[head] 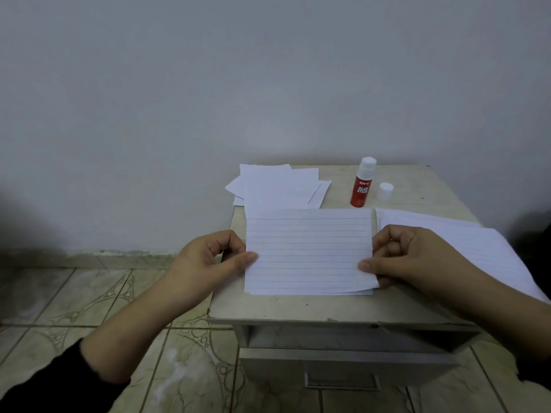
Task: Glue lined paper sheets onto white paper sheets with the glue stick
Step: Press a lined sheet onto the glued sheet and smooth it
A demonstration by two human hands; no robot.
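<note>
A lined paper sheet [310, 251] lies over the near part of the small table [298, 308], with a white edge showing beneath its lower right corner. My left hand [211, 257] pinches its left edge, thumb on top. My right hand [411, 257] pinches its right edge the same way. The red glue stick [362, 184] stands upright and uncapped at the back of the table. Its white cap [385, 190] sits just to its right.
A loose pile of white sheets [280, 186] lies at the table's back left, overhanging the edge. More sheets [477, 239] lie along the right side under my right forearm. A drawer with a handle [343, 383] is below the tabletop. Tiled floor spreads to the left.
</note>
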